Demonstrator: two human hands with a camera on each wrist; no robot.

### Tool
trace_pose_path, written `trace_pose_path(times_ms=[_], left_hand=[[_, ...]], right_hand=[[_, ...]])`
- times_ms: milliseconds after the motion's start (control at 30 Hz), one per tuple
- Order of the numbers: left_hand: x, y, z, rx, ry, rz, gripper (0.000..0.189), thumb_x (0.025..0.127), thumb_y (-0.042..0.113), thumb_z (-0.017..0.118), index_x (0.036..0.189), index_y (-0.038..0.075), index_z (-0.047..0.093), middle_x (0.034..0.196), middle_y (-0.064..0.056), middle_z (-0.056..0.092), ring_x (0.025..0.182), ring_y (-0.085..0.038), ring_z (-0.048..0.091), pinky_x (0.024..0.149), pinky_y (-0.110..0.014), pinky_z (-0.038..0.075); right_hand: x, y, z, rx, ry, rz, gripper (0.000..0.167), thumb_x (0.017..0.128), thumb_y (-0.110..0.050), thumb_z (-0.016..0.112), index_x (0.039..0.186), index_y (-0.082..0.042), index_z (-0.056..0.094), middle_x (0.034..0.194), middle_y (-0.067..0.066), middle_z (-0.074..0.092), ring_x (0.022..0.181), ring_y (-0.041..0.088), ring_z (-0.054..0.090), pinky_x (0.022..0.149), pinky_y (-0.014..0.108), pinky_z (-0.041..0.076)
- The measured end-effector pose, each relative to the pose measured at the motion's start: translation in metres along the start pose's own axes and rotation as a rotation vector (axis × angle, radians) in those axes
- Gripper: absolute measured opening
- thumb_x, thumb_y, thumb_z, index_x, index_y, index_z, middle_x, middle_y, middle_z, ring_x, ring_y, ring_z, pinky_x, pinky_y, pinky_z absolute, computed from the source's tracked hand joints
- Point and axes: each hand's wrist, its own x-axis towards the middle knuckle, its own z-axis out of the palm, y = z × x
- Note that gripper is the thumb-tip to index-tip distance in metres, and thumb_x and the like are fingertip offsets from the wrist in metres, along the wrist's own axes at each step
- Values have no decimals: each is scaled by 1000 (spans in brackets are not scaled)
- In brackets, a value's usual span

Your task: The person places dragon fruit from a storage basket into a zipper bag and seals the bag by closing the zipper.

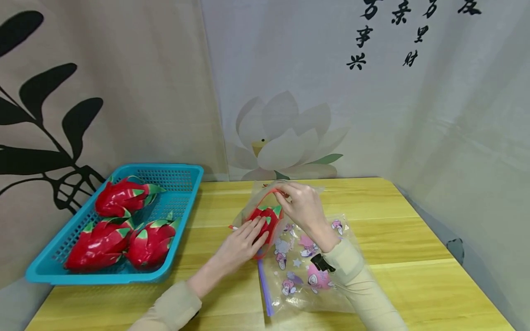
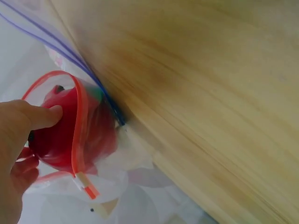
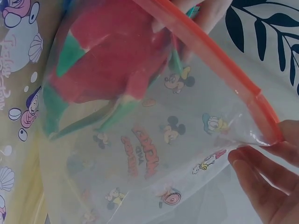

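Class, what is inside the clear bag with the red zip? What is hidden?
A red-and-green dragon fruit shows there, seen partly through the bag. The left hand covers some of the fruit, and that surface cannot be seen.

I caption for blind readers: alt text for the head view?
A person's left hand holds a red dragon fruit in the mouth of a clear bag while the right hand pinches its red rim. At left, a blue basket holds three more dragon fruits.
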Motion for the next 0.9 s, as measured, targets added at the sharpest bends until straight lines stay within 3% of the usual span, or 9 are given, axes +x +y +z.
trace_pose_path(times_ms=[233,400,600,900], left_hand=[[3,6,7,-6,-56,-55,63,69,17,83,127,15,57,137,-21,51,125,-36,53,99,-34,50],[9,9,11,14,-108,-93,75,61,21,87,129,16,54,139,-23,49,124,-33,54,98,-33,51],[11,12,14,43,-86,-112,75,57,28,88,123,12,58,130,-20,57,118,-30,58,96,-33,52],[12,14,11,26,-69,-187,79,55,26,88,126,10,56,130,-23,54,118,-32,56,94,-38,53]], right_hand=[[1,2,0,5,6,-2,12,84,-14,70,92,-7,75,87,7,75,61,18,69,55,27,55],[0,2,0,-9,10,-10,13,84,-16,71,93,-7,75,88,7,75,62,16,69,57,26,56],[-2,3,2,-14,-2,1,13,85,-16,70,93,-8,75,88,7,75,64,16,70,58,25,56],[-2,5,-1,-9,-10,-16,13,84,-15,71,93,-7,75,90,8,75,66,17,70,60,26,57]])
